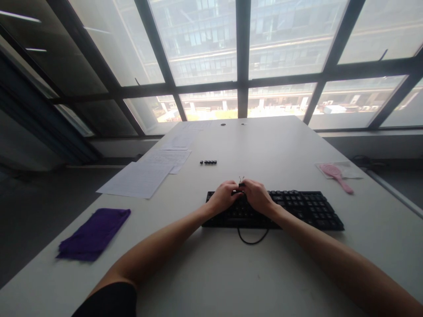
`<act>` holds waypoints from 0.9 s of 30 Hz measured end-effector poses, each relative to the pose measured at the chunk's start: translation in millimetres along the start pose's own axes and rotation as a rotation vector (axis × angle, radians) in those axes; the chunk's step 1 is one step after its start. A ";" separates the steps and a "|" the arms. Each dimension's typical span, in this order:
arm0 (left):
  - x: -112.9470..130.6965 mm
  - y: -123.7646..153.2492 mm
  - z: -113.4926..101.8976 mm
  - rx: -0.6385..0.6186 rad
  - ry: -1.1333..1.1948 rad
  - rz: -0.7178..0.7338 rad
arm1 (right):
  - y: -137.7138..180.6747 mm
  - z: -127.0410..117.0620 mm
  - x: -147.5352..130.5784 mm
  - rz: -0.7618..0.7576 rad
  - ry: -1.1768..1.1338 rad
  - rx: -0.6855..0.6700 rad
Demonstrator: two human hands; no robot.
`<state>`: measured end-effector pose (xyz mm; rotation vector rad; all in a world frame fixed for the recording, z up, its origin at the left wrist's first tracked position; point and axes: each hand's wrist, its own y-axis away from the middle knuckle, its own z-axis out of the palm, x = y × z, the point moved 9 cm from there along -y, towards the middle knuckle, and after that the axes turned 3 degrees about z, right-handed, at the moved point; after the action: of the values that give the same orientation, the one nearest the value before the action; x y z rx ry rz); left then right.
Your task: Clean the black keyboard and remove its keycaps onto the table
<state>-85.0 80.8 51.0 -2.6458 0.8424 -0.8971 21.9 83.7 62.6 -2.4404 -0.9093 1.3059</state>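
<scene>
A black keyboard [304, 207] lies across the table in front of me. My left hand [226, 193] and my right hand [256, 193] meet just over its left half, fingers closed together. Between their fingertips is a small black piece with two thin wires sticking up, which looks like a wire keycap puller [241, 184]. Whether a keycap is also pinched there is hidden by the fingers. Beyond the keyboard, several loose black keycaps [210, 162] stand in a short row, with one a little apart on the left.
The keyboard's black cable [253, 243] loops out at its near edge. A folded purple cloth [95, 233] and paper sheets [139, 178] lie on the left. To the right, a pink hairbrush [337, 176] rests partly on a clear bag [352, 171]. Windows stand behind the white table [264, 145].
</scene>
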 end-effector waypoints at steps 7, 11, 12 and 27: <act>11.1 2.4 -4.2 0.049 -0.038 0.050 | -1.7 -11.0 3.7 0.043 -0.106 0.094; 15.6 4.0 -8.9 0.076 -0.001 0.055 | -1.8 -14.2 3.8 0.043 -0.129 0.125; 16.4 4.1 -10.6 0.087 0.014 0.056 | -1.5 -15.2 4.2 0.044 -0.132 0.138; 32.5 10.8 -17.4 0.145 -0.096 0.174 | -3.6 -17.4 14.5 0.133 -0.191 0.172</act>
<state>-79.5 52.5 76.4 -2.4268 0.9299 -0.7519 40.5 96.9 64.6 -2.3069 -0.6540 1.6148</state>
